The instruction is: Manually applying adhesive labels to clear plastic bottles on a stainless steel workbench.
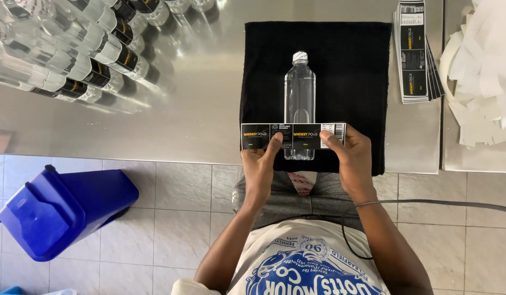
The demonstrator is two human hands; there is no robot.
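A clear plastic bottle (pixel 299 95) with a white cap lies on a black mat (pixel 362 76), cap pointing away from me. Across its lower part stretches a long black label (pixel 313 135) with yellow and white print. My left hand (pixel 259 166) pinches the label's left half, thumb on top. My right hand (pixel 348 155) pinches the right end near the white barcode patch. The label lies flat over the bottle's base end, held taut between both hands.
A steel table (pixel 198 98) carries the mat. Several labelled bottles (pixel 94 65) lie in rows at the far left. A stack of black labels (pixel 417 52) and a heap of white backing strips (pixel 482 71) sit at the right. A blue bin (pixel 56 210) stands on the tiled floor.
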